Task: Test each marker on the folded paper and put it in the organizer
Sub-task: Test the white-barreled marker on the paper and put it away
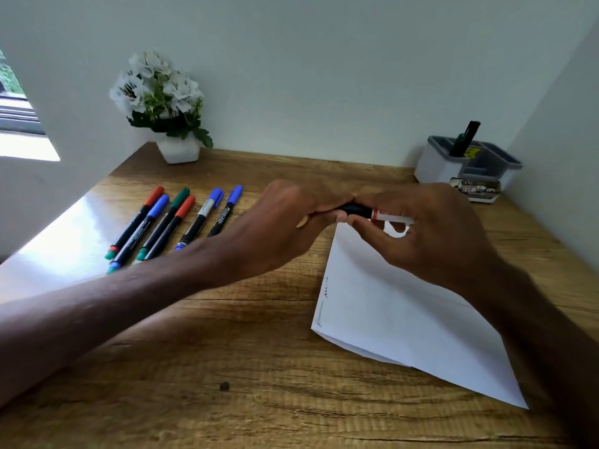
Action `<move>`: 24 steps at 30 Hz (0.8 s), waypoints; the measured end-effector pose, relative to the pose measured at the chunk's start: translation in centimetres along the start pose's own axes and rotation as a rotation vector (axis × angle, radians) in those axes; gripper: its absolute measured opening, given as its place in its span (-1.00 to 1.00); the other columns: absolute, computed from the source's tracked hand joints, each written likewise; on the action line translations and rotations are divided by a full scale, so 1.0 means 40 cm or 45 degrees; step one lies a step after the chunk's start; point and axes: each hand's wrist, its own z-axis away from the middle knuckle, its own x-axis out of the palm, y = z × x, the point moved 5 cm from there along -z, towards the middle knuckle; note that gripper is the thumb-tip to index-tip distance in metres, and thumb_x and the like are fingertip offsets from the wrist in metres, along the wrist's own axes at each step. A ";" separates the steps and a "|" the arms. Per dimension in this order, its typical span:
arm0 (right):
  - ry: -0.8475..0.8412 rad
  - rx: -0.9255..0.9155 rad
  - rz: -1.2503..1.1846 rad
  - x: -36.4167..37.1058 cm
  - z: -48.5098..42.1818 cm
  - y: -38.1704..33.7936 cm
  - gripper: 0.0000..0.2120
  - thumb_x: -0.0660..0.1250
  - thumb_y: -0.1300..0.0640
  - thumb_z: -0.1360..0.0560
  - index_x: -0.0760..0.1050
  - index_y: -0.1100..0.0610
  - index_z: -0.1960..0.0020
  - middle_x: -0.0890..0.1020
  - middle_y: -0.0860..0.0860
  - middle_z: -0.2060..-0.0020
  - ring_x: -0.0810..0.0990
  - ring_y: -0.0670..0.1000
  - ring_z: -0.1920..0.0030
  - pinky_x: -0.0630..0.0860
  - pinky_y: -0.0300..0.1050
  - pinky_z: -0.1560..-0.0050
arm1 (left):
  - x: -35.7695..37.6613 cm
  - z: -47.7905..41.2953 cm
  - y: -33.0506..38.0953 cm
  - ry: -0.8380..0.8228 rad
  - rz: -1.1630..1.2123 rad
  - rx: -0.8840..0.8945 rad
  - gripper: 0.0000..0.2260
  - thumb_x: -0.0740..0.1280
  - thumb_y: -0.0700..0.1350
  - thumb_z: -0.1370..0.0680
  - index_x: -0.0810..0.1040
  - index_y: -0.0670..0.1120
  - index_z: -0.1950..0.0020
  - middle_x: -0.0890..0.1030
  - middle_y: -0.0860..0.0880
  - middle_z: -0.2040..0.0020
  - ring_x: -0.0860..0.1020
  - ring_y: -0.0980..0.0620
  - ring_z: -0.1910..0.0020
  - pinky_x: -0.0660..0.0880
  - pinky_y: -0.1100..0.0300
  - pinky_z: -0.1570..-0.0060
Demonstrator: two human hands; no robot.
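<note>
Clasped in both hands, one marker (358, 210) hovers over the folded paper (405, 319) — our left hand (291, 218) curls round its black end, our right hand (424, 231) pinches the white barrel. Spare markers (168, 225) lie leftward on the wooden desk (227, 367); the organizer (447, 166) stands far right — pale walls (324, 76) meet behind it.

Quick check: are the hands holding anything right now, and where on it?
Yes, one marker, level above the folded paper. The left hand grips its black end; the right hand grips the white barrel.
</note>
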 end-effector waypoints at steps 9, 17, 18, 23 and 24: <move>0.044 -0.104 0.088 0.003 0.010 -0.014 -0.67 0.35 -0.18 -0.58 0.74 0.03 -0.07 0.71 -0.03 0.33 0.52 -0.05 0.45 0.38 -0.23 0.43 | 0.005 -0.001 -0.013 -0.085 0.007 0.059 -0.78 0.32 -0.14 -0.66 0.67 -0.19 -0.21 0.74 -0.09 0.09 0.64 0.00 0.27 0.44 0.13 0.31; 0.018 -0.125 0.137 0.015 0.017 -0.017 -0.66 0.35 -0.17 -0.57 0.74 0.04 -0.07 0.68 -0.03 0.38 0.50 -0.05 0.48 0.36 -0.27 0.42 | 0.013 0.000 -0.015 -0.158 -0.010 0.081 -0.80 0.33 -0.17 -0.65 0.67 -0.18 -0.20 0.72 -0.09 0.11 0.65 -0.05 0.23 0.46 0.07 0.26; 0.010 -0.123 0.149 0.016 0.018 -0.018 -0.67 0.35 -0.17 -0.57 0.74 0.03 -0.07 0.68 -0.03 0.39 0.49 -0.06 0.48 0.34 -0.28 0.42 | 0.015 0.001 -0.015 -0.165 -0.020 0.080 -0.81 0.33 -0.18 -0.65 0.68 -0.18 -0.19 0.72 -0.08 0.13 0.63 -0.02 0.25 0.45 0.10 0.27; -0.035 -0.100 0.149 0.024 0.018 -0.019 -0.67 0.32 -0.18 -0.57 0.73 0.00 -0.10 0.66 -0.05 0.40 0.39 -0.11 0.46 0.23 -0.37 0.38 | 0.018 0.001 -0.013 -0.219 -0.041 0.082 -0.80 0.30 -0.17 -0.66 0.67 -0.17 -0.21 0.69 -0.08 0.18 0.61 -0.01 0.28 0.47 0.05 0.28; -0.050 -0.098 0.138 0.026 0.018 -0.019 -0.65 0.30 -0.19 -0.58 0.72 -0.01 -0.12 0.67 -0.05 0.40 0.41 -0.10 0.46 0.30 -0.34 0.40 | 0.017 0.001 -0.011 -0.223 -0.043 0.092 -0.80 0.29 -0.17 -0.66 0.67 -0.18 -0.20 0.68 -0.07 0.20 0.60 -0.01 0.29 0.46 0.05 0.28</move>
